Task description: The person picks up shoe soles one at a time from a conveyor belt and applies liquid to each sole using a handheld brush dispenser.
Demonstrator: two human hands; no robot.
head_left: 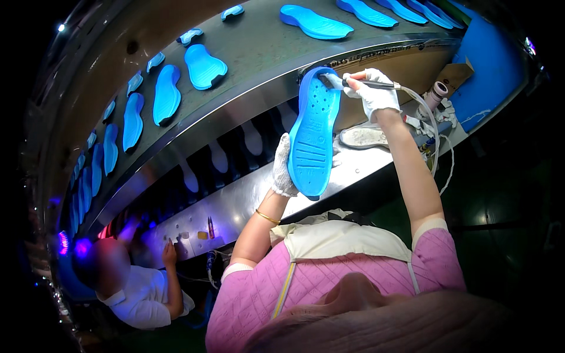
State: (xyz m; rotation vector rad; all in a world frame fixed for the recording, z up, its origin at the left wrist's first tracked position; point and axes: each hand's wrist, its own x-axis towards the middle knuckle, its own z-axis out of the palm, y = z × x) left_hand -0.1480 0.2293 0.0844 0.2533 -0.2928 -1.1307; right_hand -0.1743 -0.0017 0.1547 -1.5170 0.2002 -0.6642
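Note:
A bright blue shoe sole (312, 144) is held up, long and nearly upright, its hollowed inner face with holes and ridges showing. My left hand (283, 170), in a white knit glove, grips its lower left edge; part of the fingers is hidden behind it. My right hand (374, 94), in a white glove with some fingertips bare, is closed around a dark-handled brush (385, 85) fed by a clear hose (431, 115). The pale brush tip reaches the inside of the sole at its far end.
Beyond a metal rail, a dark conveyor belt (253, 53) carries several blue soles. On the metal ledge (235, 206) lie a whitish shoe-shaped piece (362, 137) and small pliers (210, 227). A pink bottle (436, 93) stands right. A co-worker (144, 288) sits at lower left.

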